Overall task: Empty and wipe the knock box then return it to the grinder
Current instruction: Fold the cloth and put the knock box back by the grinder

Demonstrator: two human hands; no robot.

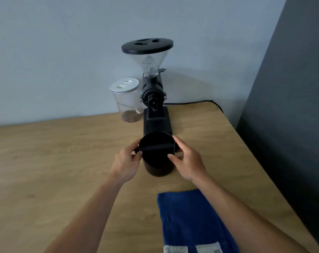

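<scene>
Knock box (pixel 156 157) stands just near of the grinder (pixel 153 99), left hand (pixel 126 162) and right hand (pixel 188 161) clasping its sides; lifting out to empty looks next.

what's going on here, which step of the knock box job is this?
A person is holding the black knock box with both hands, left hand and right hand gripping opposite sides near the rim, where the knock bar ends stick out. It sits upright on the wooden table right in front of the grinder. A blue cloth lies flat nearer the person, untouched. The box's inside is too dark to tell whether it has been emptied.
</scene>
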